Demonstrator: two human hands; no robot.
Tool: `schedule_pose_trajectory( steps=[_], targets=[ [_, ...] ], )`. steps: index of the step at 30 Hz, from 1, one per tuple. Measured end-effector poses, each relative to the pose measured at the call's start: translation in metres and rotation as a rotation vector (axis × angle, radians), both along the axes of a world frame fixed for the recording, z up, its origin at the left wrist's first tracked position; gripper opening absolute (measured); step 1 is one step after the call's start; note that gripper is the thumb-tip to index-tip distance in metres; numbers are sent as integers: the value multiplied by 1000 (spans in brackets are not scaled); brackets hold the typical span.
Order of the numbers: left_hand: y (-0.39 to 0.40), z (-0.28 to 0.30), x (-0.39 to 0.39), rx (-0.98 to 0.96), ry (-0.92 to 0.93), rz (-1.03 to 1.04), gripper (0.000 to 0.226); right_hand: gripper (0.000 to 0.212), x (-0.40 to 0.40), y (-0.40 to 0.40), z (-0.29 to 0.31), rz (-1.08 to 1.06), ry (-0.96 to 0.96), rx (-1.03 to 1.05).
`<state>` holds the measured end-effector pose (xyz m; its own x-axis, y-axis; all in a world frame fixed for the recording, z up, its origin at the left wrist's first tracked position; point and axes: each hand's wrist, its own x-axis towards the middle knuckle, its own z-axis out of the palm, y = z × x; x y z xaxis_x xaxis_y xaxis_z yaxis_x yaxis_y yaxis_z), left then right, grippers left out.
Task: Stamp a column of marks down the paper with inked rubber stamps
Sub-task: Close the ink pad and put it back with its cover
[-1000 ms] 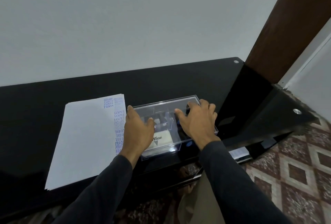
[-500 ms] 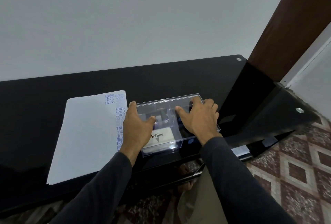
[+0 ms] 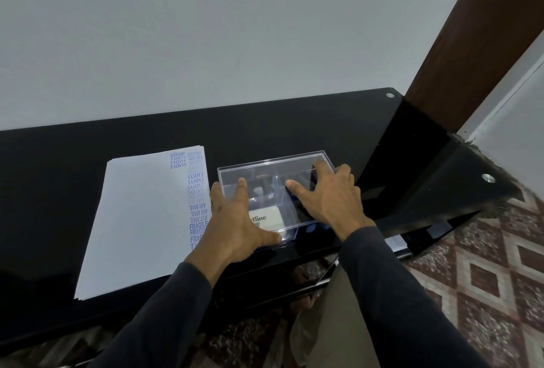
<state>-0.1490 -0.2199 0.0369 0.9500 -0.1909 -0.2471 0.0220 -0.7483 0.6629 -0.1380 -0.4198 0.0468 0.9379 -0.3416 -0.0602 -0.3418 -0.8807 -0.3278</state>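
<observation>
Now both hands, left [image 3: 235, 220] and right [image 3: 332, 200], grip the clear box [image 3: 273, 167] holding an Artline pad [image 3: 266, 218].

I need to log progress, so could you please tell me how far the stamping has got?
A column of blue marks, SAMPLE to FRAGILE, already runs down the right edge of the paper. Now the left hand and right hand hold the clear plastic box of stamps; its lid looks on. Whether more marks remain I cannot tell.
</observation>
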Motion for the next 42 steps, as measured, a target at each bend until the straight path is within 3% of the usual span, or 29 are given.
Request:
schedule_pose_trajectory(
  steps=[4, 8, 19, 34, 42],
  targets=[
    [0, -5, -3, -19, -49, 17, 131, 127, -10, -13, 18, 91, 280, 105],
    [0, -5, -5, -36, -71, 25, 129, 139, -18, -18, 25, 177, 373, 172],
    [2, -9, 42, 13, -118, 4, 132, 131, 14, -29, 10, 214, 115, 216],
    [15, -14, 173, -78, -162, 114, 121, 118, 153, -22, -5, 253, -71, 237],
    [24, -13, 236, -79, -174, 116, 115, 130, 220, -14, -14, 217, -127, 326]
  ],
)
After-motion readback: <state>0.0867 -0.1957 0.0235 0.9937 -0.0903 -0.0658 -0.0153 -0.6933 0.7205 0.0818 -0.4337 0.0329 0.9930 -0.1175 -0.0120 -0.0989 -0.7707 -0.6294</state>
